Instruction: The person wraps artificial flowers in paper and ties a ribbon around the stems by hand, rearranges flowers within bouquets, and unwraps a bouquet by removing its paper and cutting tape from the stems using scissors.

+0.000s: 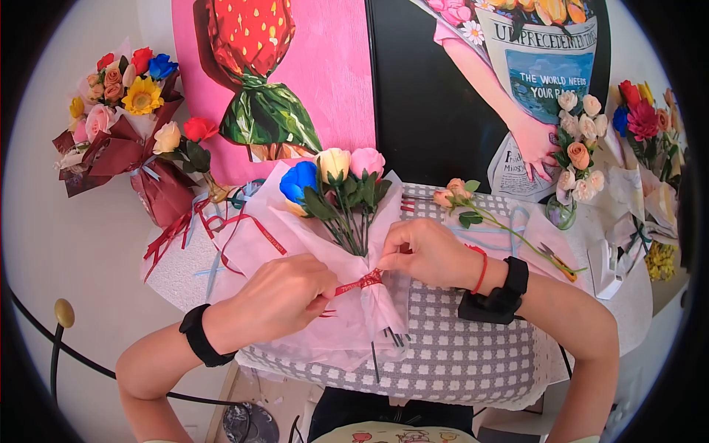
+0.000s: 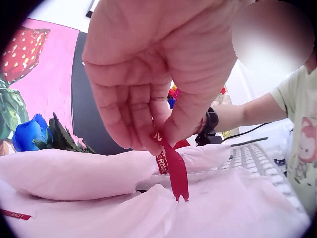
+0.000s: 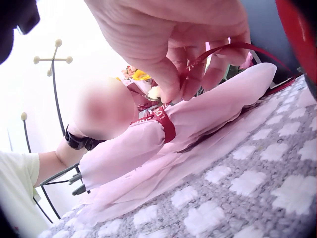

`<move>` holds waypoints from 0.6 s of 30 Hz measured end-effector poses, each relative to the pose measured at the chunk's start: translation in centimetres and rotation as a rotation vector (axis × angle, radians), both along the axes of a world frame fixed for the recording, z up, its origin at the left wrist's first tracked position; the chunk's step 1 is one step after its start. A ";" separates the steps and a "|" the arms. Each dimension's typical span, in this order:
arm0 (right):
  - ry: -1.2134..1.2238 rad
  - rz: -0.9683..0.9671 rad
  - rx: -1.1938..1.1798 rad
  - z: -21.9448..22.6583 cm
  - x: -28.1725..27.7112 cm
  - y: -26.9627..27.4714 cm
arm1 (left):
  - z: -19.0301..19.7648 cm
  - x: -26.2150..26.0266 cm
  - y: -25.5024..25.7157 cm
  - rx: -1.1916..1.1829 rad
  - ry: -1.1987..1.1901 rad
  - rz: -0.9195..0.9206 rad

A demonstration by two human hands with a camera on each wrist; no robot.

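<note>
A bouquet in pink wrapping paper (image 1: pixel 284 221) lies on the table, its blue rose (image 1: pixel 298 181), cream rose (image 1: pixel 334 164) and pink rose (image 1: pixel 366 162) pointing away from me. Around its gathered neck runs a red printed ribbon (image 1: pixel 360 282). My left hand (image 1: pixel 277 299) pinches one ribbon end between thumb and fingertips, left of the neck; the forked tail hangs below in the left wrist view. On the other side, my right hand (image 1: pixel 432 251) pinches the ribbon (image 3: pixel 237 45) close to the neck. Cut stems (image 1: pixel 375 358) stick out below the paper.
A checked cloth (image 1: pixel 473 354) covers the table. Right of the bouquet lie a loose rose stem (image 1: pixel 509 235) and scissors (image 1: pixel 557 260). Loose ribbons (image 1: pixel 214 221) and a wrapped bouquet (image 1: pixel 140 170) are at left. A glass vase (image 1: pixel 561 213) with flowers stands at right.
</note>
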State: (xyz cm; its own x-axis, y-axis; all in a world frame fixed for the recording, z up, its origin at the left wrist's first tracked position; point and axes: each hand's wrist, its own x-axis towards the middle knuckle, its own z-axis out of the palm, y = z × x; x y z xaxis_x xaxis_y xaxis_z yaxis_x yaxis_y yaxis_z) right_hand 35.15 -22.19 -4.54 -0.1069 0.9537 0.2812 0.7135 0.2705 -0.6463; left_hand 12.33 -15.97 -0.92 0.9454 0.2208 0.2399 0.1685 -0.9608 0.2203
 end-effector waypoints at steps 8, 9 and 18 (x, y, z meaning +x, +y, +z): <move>-0.154 -0.071 -0.013 0.4 -0.3 -0.1 | -1.3 -0.8 -0.5 0.118 0.078 -0.106; -0.164 -0.063 -0.053 0.4 -0.4 0.0 | -1.3 -0.8 -0.5 0.093 0.076 -0.099; -0.082 -0.058 -0.208 1.2 -0.5 -0.1 | -0.9 0.8 -0.2 -0.382 0.055 0.104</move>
State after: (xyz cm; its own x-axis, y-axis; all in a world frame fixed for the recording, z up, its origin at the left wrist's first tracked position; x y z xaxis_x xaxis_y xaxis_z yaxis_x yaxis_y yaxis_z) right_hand 34.70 -22.31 -3.39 -0.0648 0.9954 0.0702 0.7762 0.0945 -0.6234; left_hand 13.10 -16.20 -1.81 0.9224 0.3794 0.0722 0.2817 -0.7889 0.5462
